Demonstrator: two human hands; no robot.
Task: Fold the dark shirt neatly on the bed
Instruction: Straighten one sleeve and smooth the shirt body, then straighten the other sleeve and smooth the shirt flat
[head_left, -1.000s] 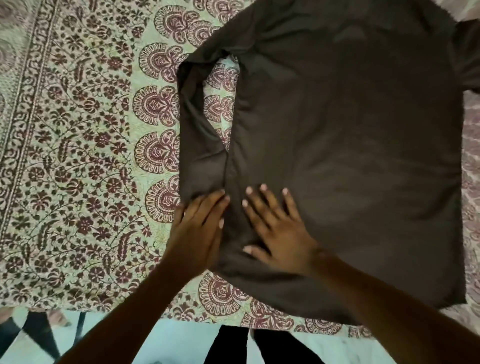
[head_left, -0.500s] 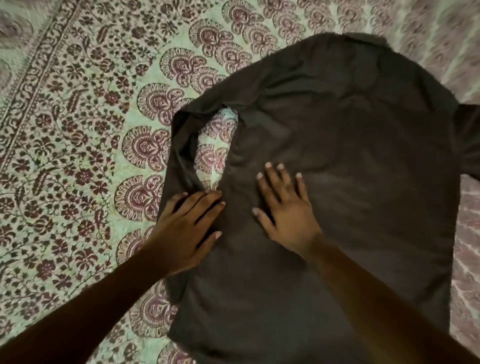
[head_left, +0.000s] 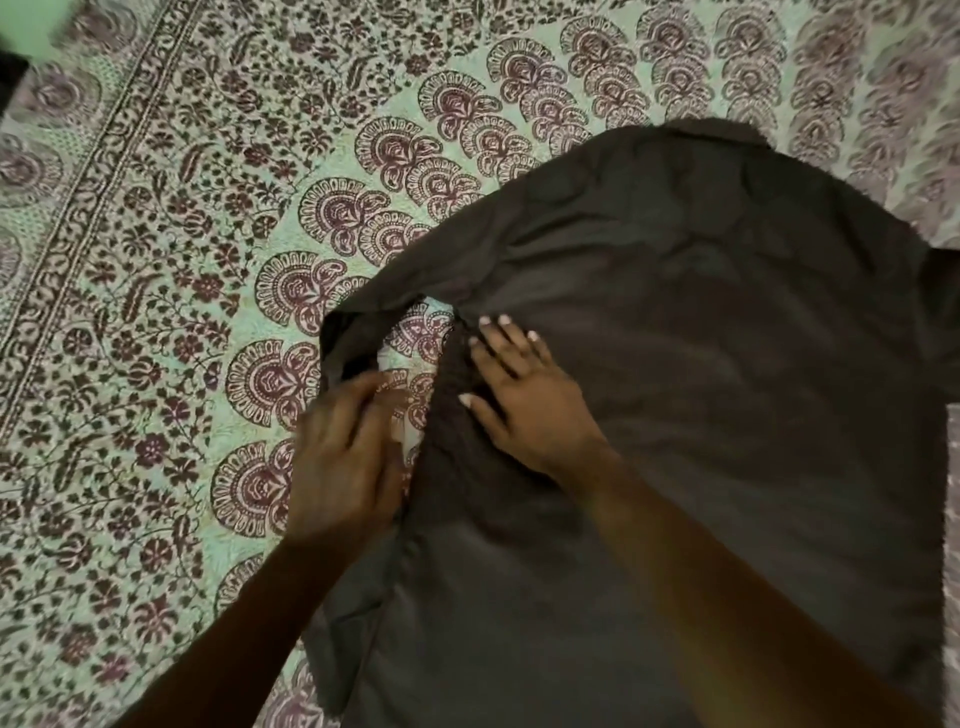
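the sleeve fold is in hand: right hand (head_left: 524, 400) lies open, flat on the dark shirt (head_left: 701, 389); left hand (head_left: 343, 447), at its 9 o'clock, blurred, grip unclear. next, the sleeve (head_left: 358, 332) must come across.

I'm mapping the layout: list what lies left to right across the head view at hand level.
Patterned bedspread → left hand → right hand → broad back of the dark shirt.

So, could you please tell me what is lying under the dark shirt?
The patterned bedspread lies under the dark shirt and shows through the sleeve loop. Whatever else the fabric covers cannot be seen.
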